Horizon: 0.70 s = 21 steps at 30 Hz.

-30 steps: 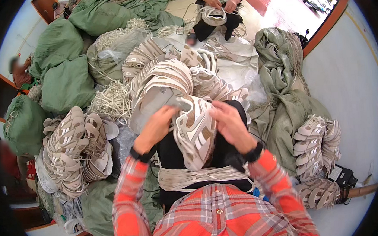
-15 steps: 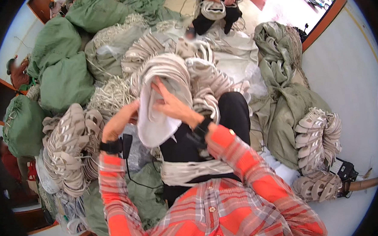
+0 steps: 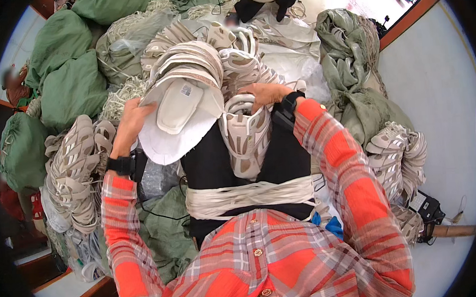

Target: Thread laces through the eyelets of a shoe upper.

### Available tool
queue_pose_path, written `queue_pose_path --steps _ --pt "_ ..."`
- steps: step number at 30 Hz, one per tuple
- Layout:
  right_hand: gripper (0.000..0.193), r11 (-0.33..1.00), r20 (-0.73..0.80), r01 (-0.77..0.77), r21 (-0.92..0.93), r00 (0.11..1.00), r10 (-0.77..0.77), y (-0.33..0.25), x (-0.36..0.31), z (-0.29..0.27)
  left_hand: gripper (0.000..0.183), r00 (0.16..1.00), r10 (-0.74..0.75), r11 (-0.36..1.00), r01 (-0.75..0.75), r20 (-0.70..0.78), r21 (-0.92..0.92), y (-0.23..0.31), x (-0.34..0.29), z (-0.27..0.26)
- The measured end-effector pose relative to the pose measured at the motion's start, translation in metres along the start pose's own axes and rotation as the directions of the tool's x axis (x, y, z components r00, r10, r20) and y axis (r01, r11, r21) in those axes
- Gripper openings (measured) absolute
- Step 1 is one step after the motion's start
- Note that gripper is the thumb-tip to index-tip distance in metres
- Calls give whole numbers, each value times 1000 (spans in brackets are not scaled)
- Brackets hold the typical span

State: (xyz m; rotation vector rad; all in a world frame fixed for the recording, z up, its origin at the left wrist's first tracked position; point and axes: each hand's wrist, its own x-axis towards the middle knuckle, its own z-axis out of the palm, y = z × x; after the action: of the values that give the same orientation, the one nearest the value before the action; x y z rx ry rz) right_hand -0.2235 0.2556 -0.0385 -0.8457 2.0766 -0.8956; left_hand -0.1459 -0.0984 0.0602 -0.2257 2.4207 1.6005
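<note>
My left hand [image 3: 135, 121] grips the left edge of a nested stack of beige shoe uppers [image 3: 190, 59]. The nearest upper lies sole side toward me, with white lining and a pale oval panel [image 3: 179, 106]. My right hand [image 3: 265, 95] is closed on the collar of a beige and white shoe upper [image 3: 246, 134], its toe pointing at me between my thighs. That upper is at the near end of a second nested row [image 3: 241, 62]. My right thumb is hidden inside the collar. A bundle of white laces [image 3: 251, 198] lies across my lap.
Green sacks [image 3: 74, 95] pile up at the left. More nested uppers stand at the left [image 3: 75, 173] and right [image 3: 392, 156]. An olive sack [image 3: 346, 62] slumps by the right wall. Another person's dark-clad knees [image 3: 265, 2] show at the top. Loose laces [image 3: 125, 95] lie beyond my left hand.
My right hand has left the inside of the left stack and moved right to the other row's near upper. The left stack has tipped left, its inner panel now showing.
</note>
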Motion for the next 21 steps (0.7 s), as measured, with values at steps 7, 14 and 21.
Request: queue_pose_path --steps 7,14,21 --pt "70 996 79 87 33 993 -90 30 20 10 25 996 35 979 -52 88 197 4 48 -19" --pt "66 945 19 49 -324 999 -45 -10 39 10 27 969 199 655 -23 -144 755 -101 112 -31" --pt "40 917 -334 70 -393 918 -213 -59 -39 45 25 749 661 688 -628 44 363 -12 -13 127"
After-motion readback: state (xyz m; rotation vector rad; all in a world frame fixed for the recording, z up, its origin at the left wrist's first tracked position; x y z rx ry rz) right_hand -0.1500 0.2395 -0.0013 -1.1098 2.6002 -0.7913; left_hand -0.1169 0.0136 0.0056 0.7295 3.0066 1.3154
